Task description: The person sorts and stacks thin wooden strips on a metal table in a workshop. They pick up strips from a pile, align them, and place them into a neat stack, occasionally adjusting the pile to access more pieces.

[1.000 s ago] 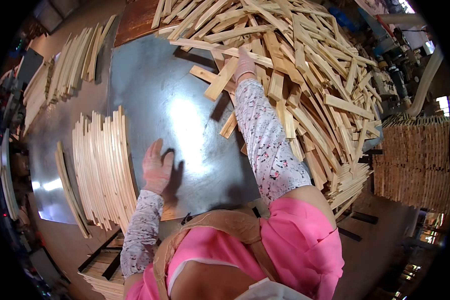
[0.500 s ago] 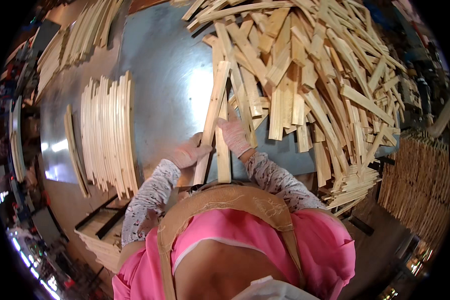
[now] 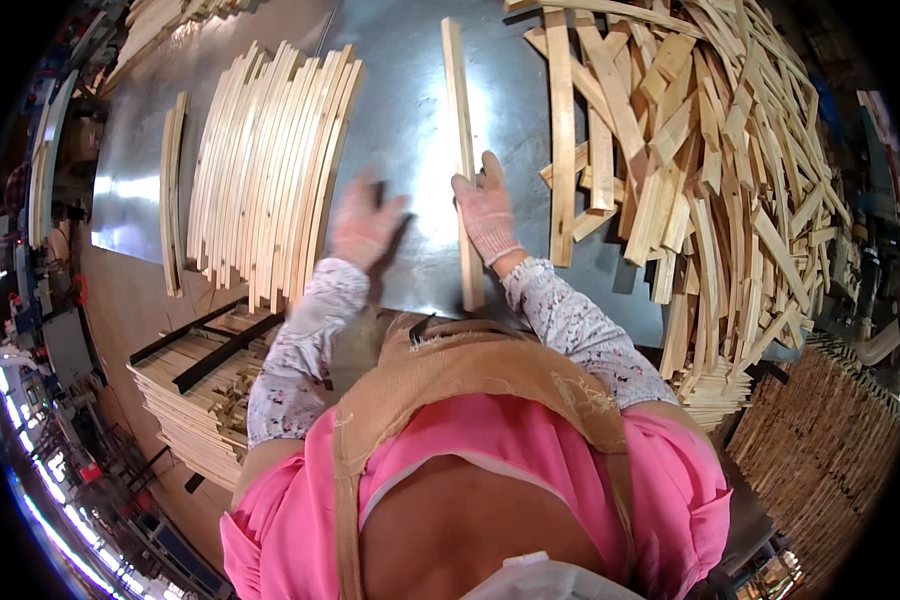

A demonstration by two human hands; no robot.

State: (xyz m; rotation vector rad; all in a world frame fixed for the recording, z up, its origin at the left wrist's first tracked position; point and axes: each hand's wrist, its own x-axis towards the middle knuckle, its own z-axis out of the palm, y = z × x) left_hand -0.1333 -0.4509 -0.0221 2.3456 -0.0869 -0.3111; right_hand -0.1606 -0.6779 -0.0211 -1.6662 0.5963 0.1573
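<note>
Right hand (image 3: 487, 215) on one wooden strip (image 3: 456, 110), left hand (image 3: 367, 225) free

Right hand: thumb and fingers closed on the strip, gripping it from its right side, nearer the person's end. Left hand: open, thumb out from the fingers, nothing in it, motion-blurred; just right of the neat row of strips (image 3: 270, 170), left of the held strip. Contact with the tabletop: can't tell.

Held strip runs lengthwise away from the body, over the middle of the metal table (image 3: 400, 110), near end close to the apron (image 3: 470, 360). Flat on the metal or lifted: can't tell.

Around: row of strips side by side, left; narrow bundle (image 3: 173, 190) further left, apart from the row. Jumbled pile of strips (image 3: 690, 150) covers the right side, one long piece (image 3: 562, 140) lying along its left edge. Lower down, stacked wood (image 3: 195, 390) at left, another big stack (image 3: 810, 450) far right.
</note>
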